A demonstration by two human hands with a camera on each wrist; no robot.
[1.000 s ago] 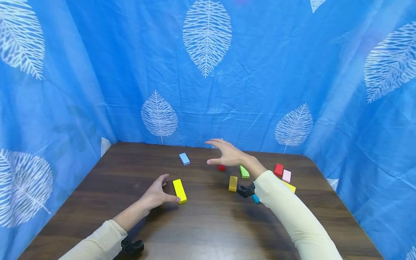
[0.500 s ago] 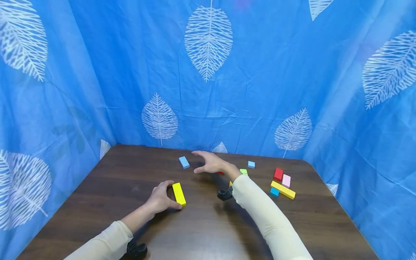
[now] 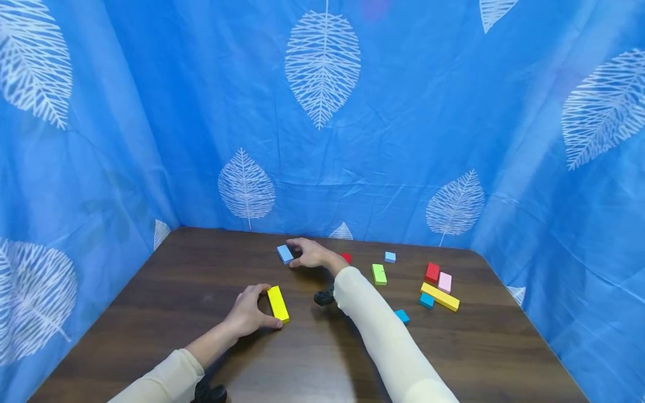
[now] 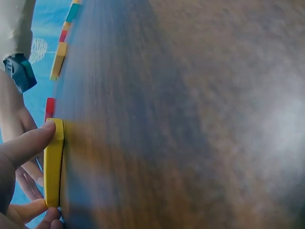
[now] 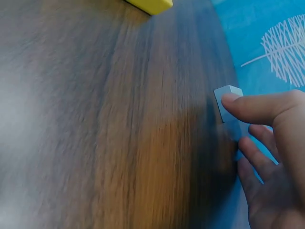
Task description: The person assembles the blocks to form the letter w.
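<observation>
My left hand (image 3: 267, 306) pinches a long yellow block (image 3: 278, 304) lying flat near the table's middle. In the left wrist view a thumb and a finger press the two ends of that yellow block (image 4: 53, 164). My right hand (image 3: 293, 253) reaches across to a small light blue block (image 3: 284, 253) near the back edge. Its thumb rests on the light blue block (image 5: 221, 103) in the right wrist view and its fingers curl round the far side. Both blocks lie on the dark wooden table (image 3: 327, 347).
Right of my right arm lie a red block (image 3: 345, 257), a green block (image 3: 379, 274), a small blue cube (image 3: 390, 256), a red block (image 3: 431, 272), a pink block (image 3: 445, 281), a long yellow block (image 3: 440, 296) and two teal blocks (image 3: 426, 300). Blue leaf-print curtain (image 3: 322, 140) walls three sides.
My right hand has swept left from above the red and green blocks to the light blue block and closed on it. My left hand has stayed on the yellow block.
</observation>
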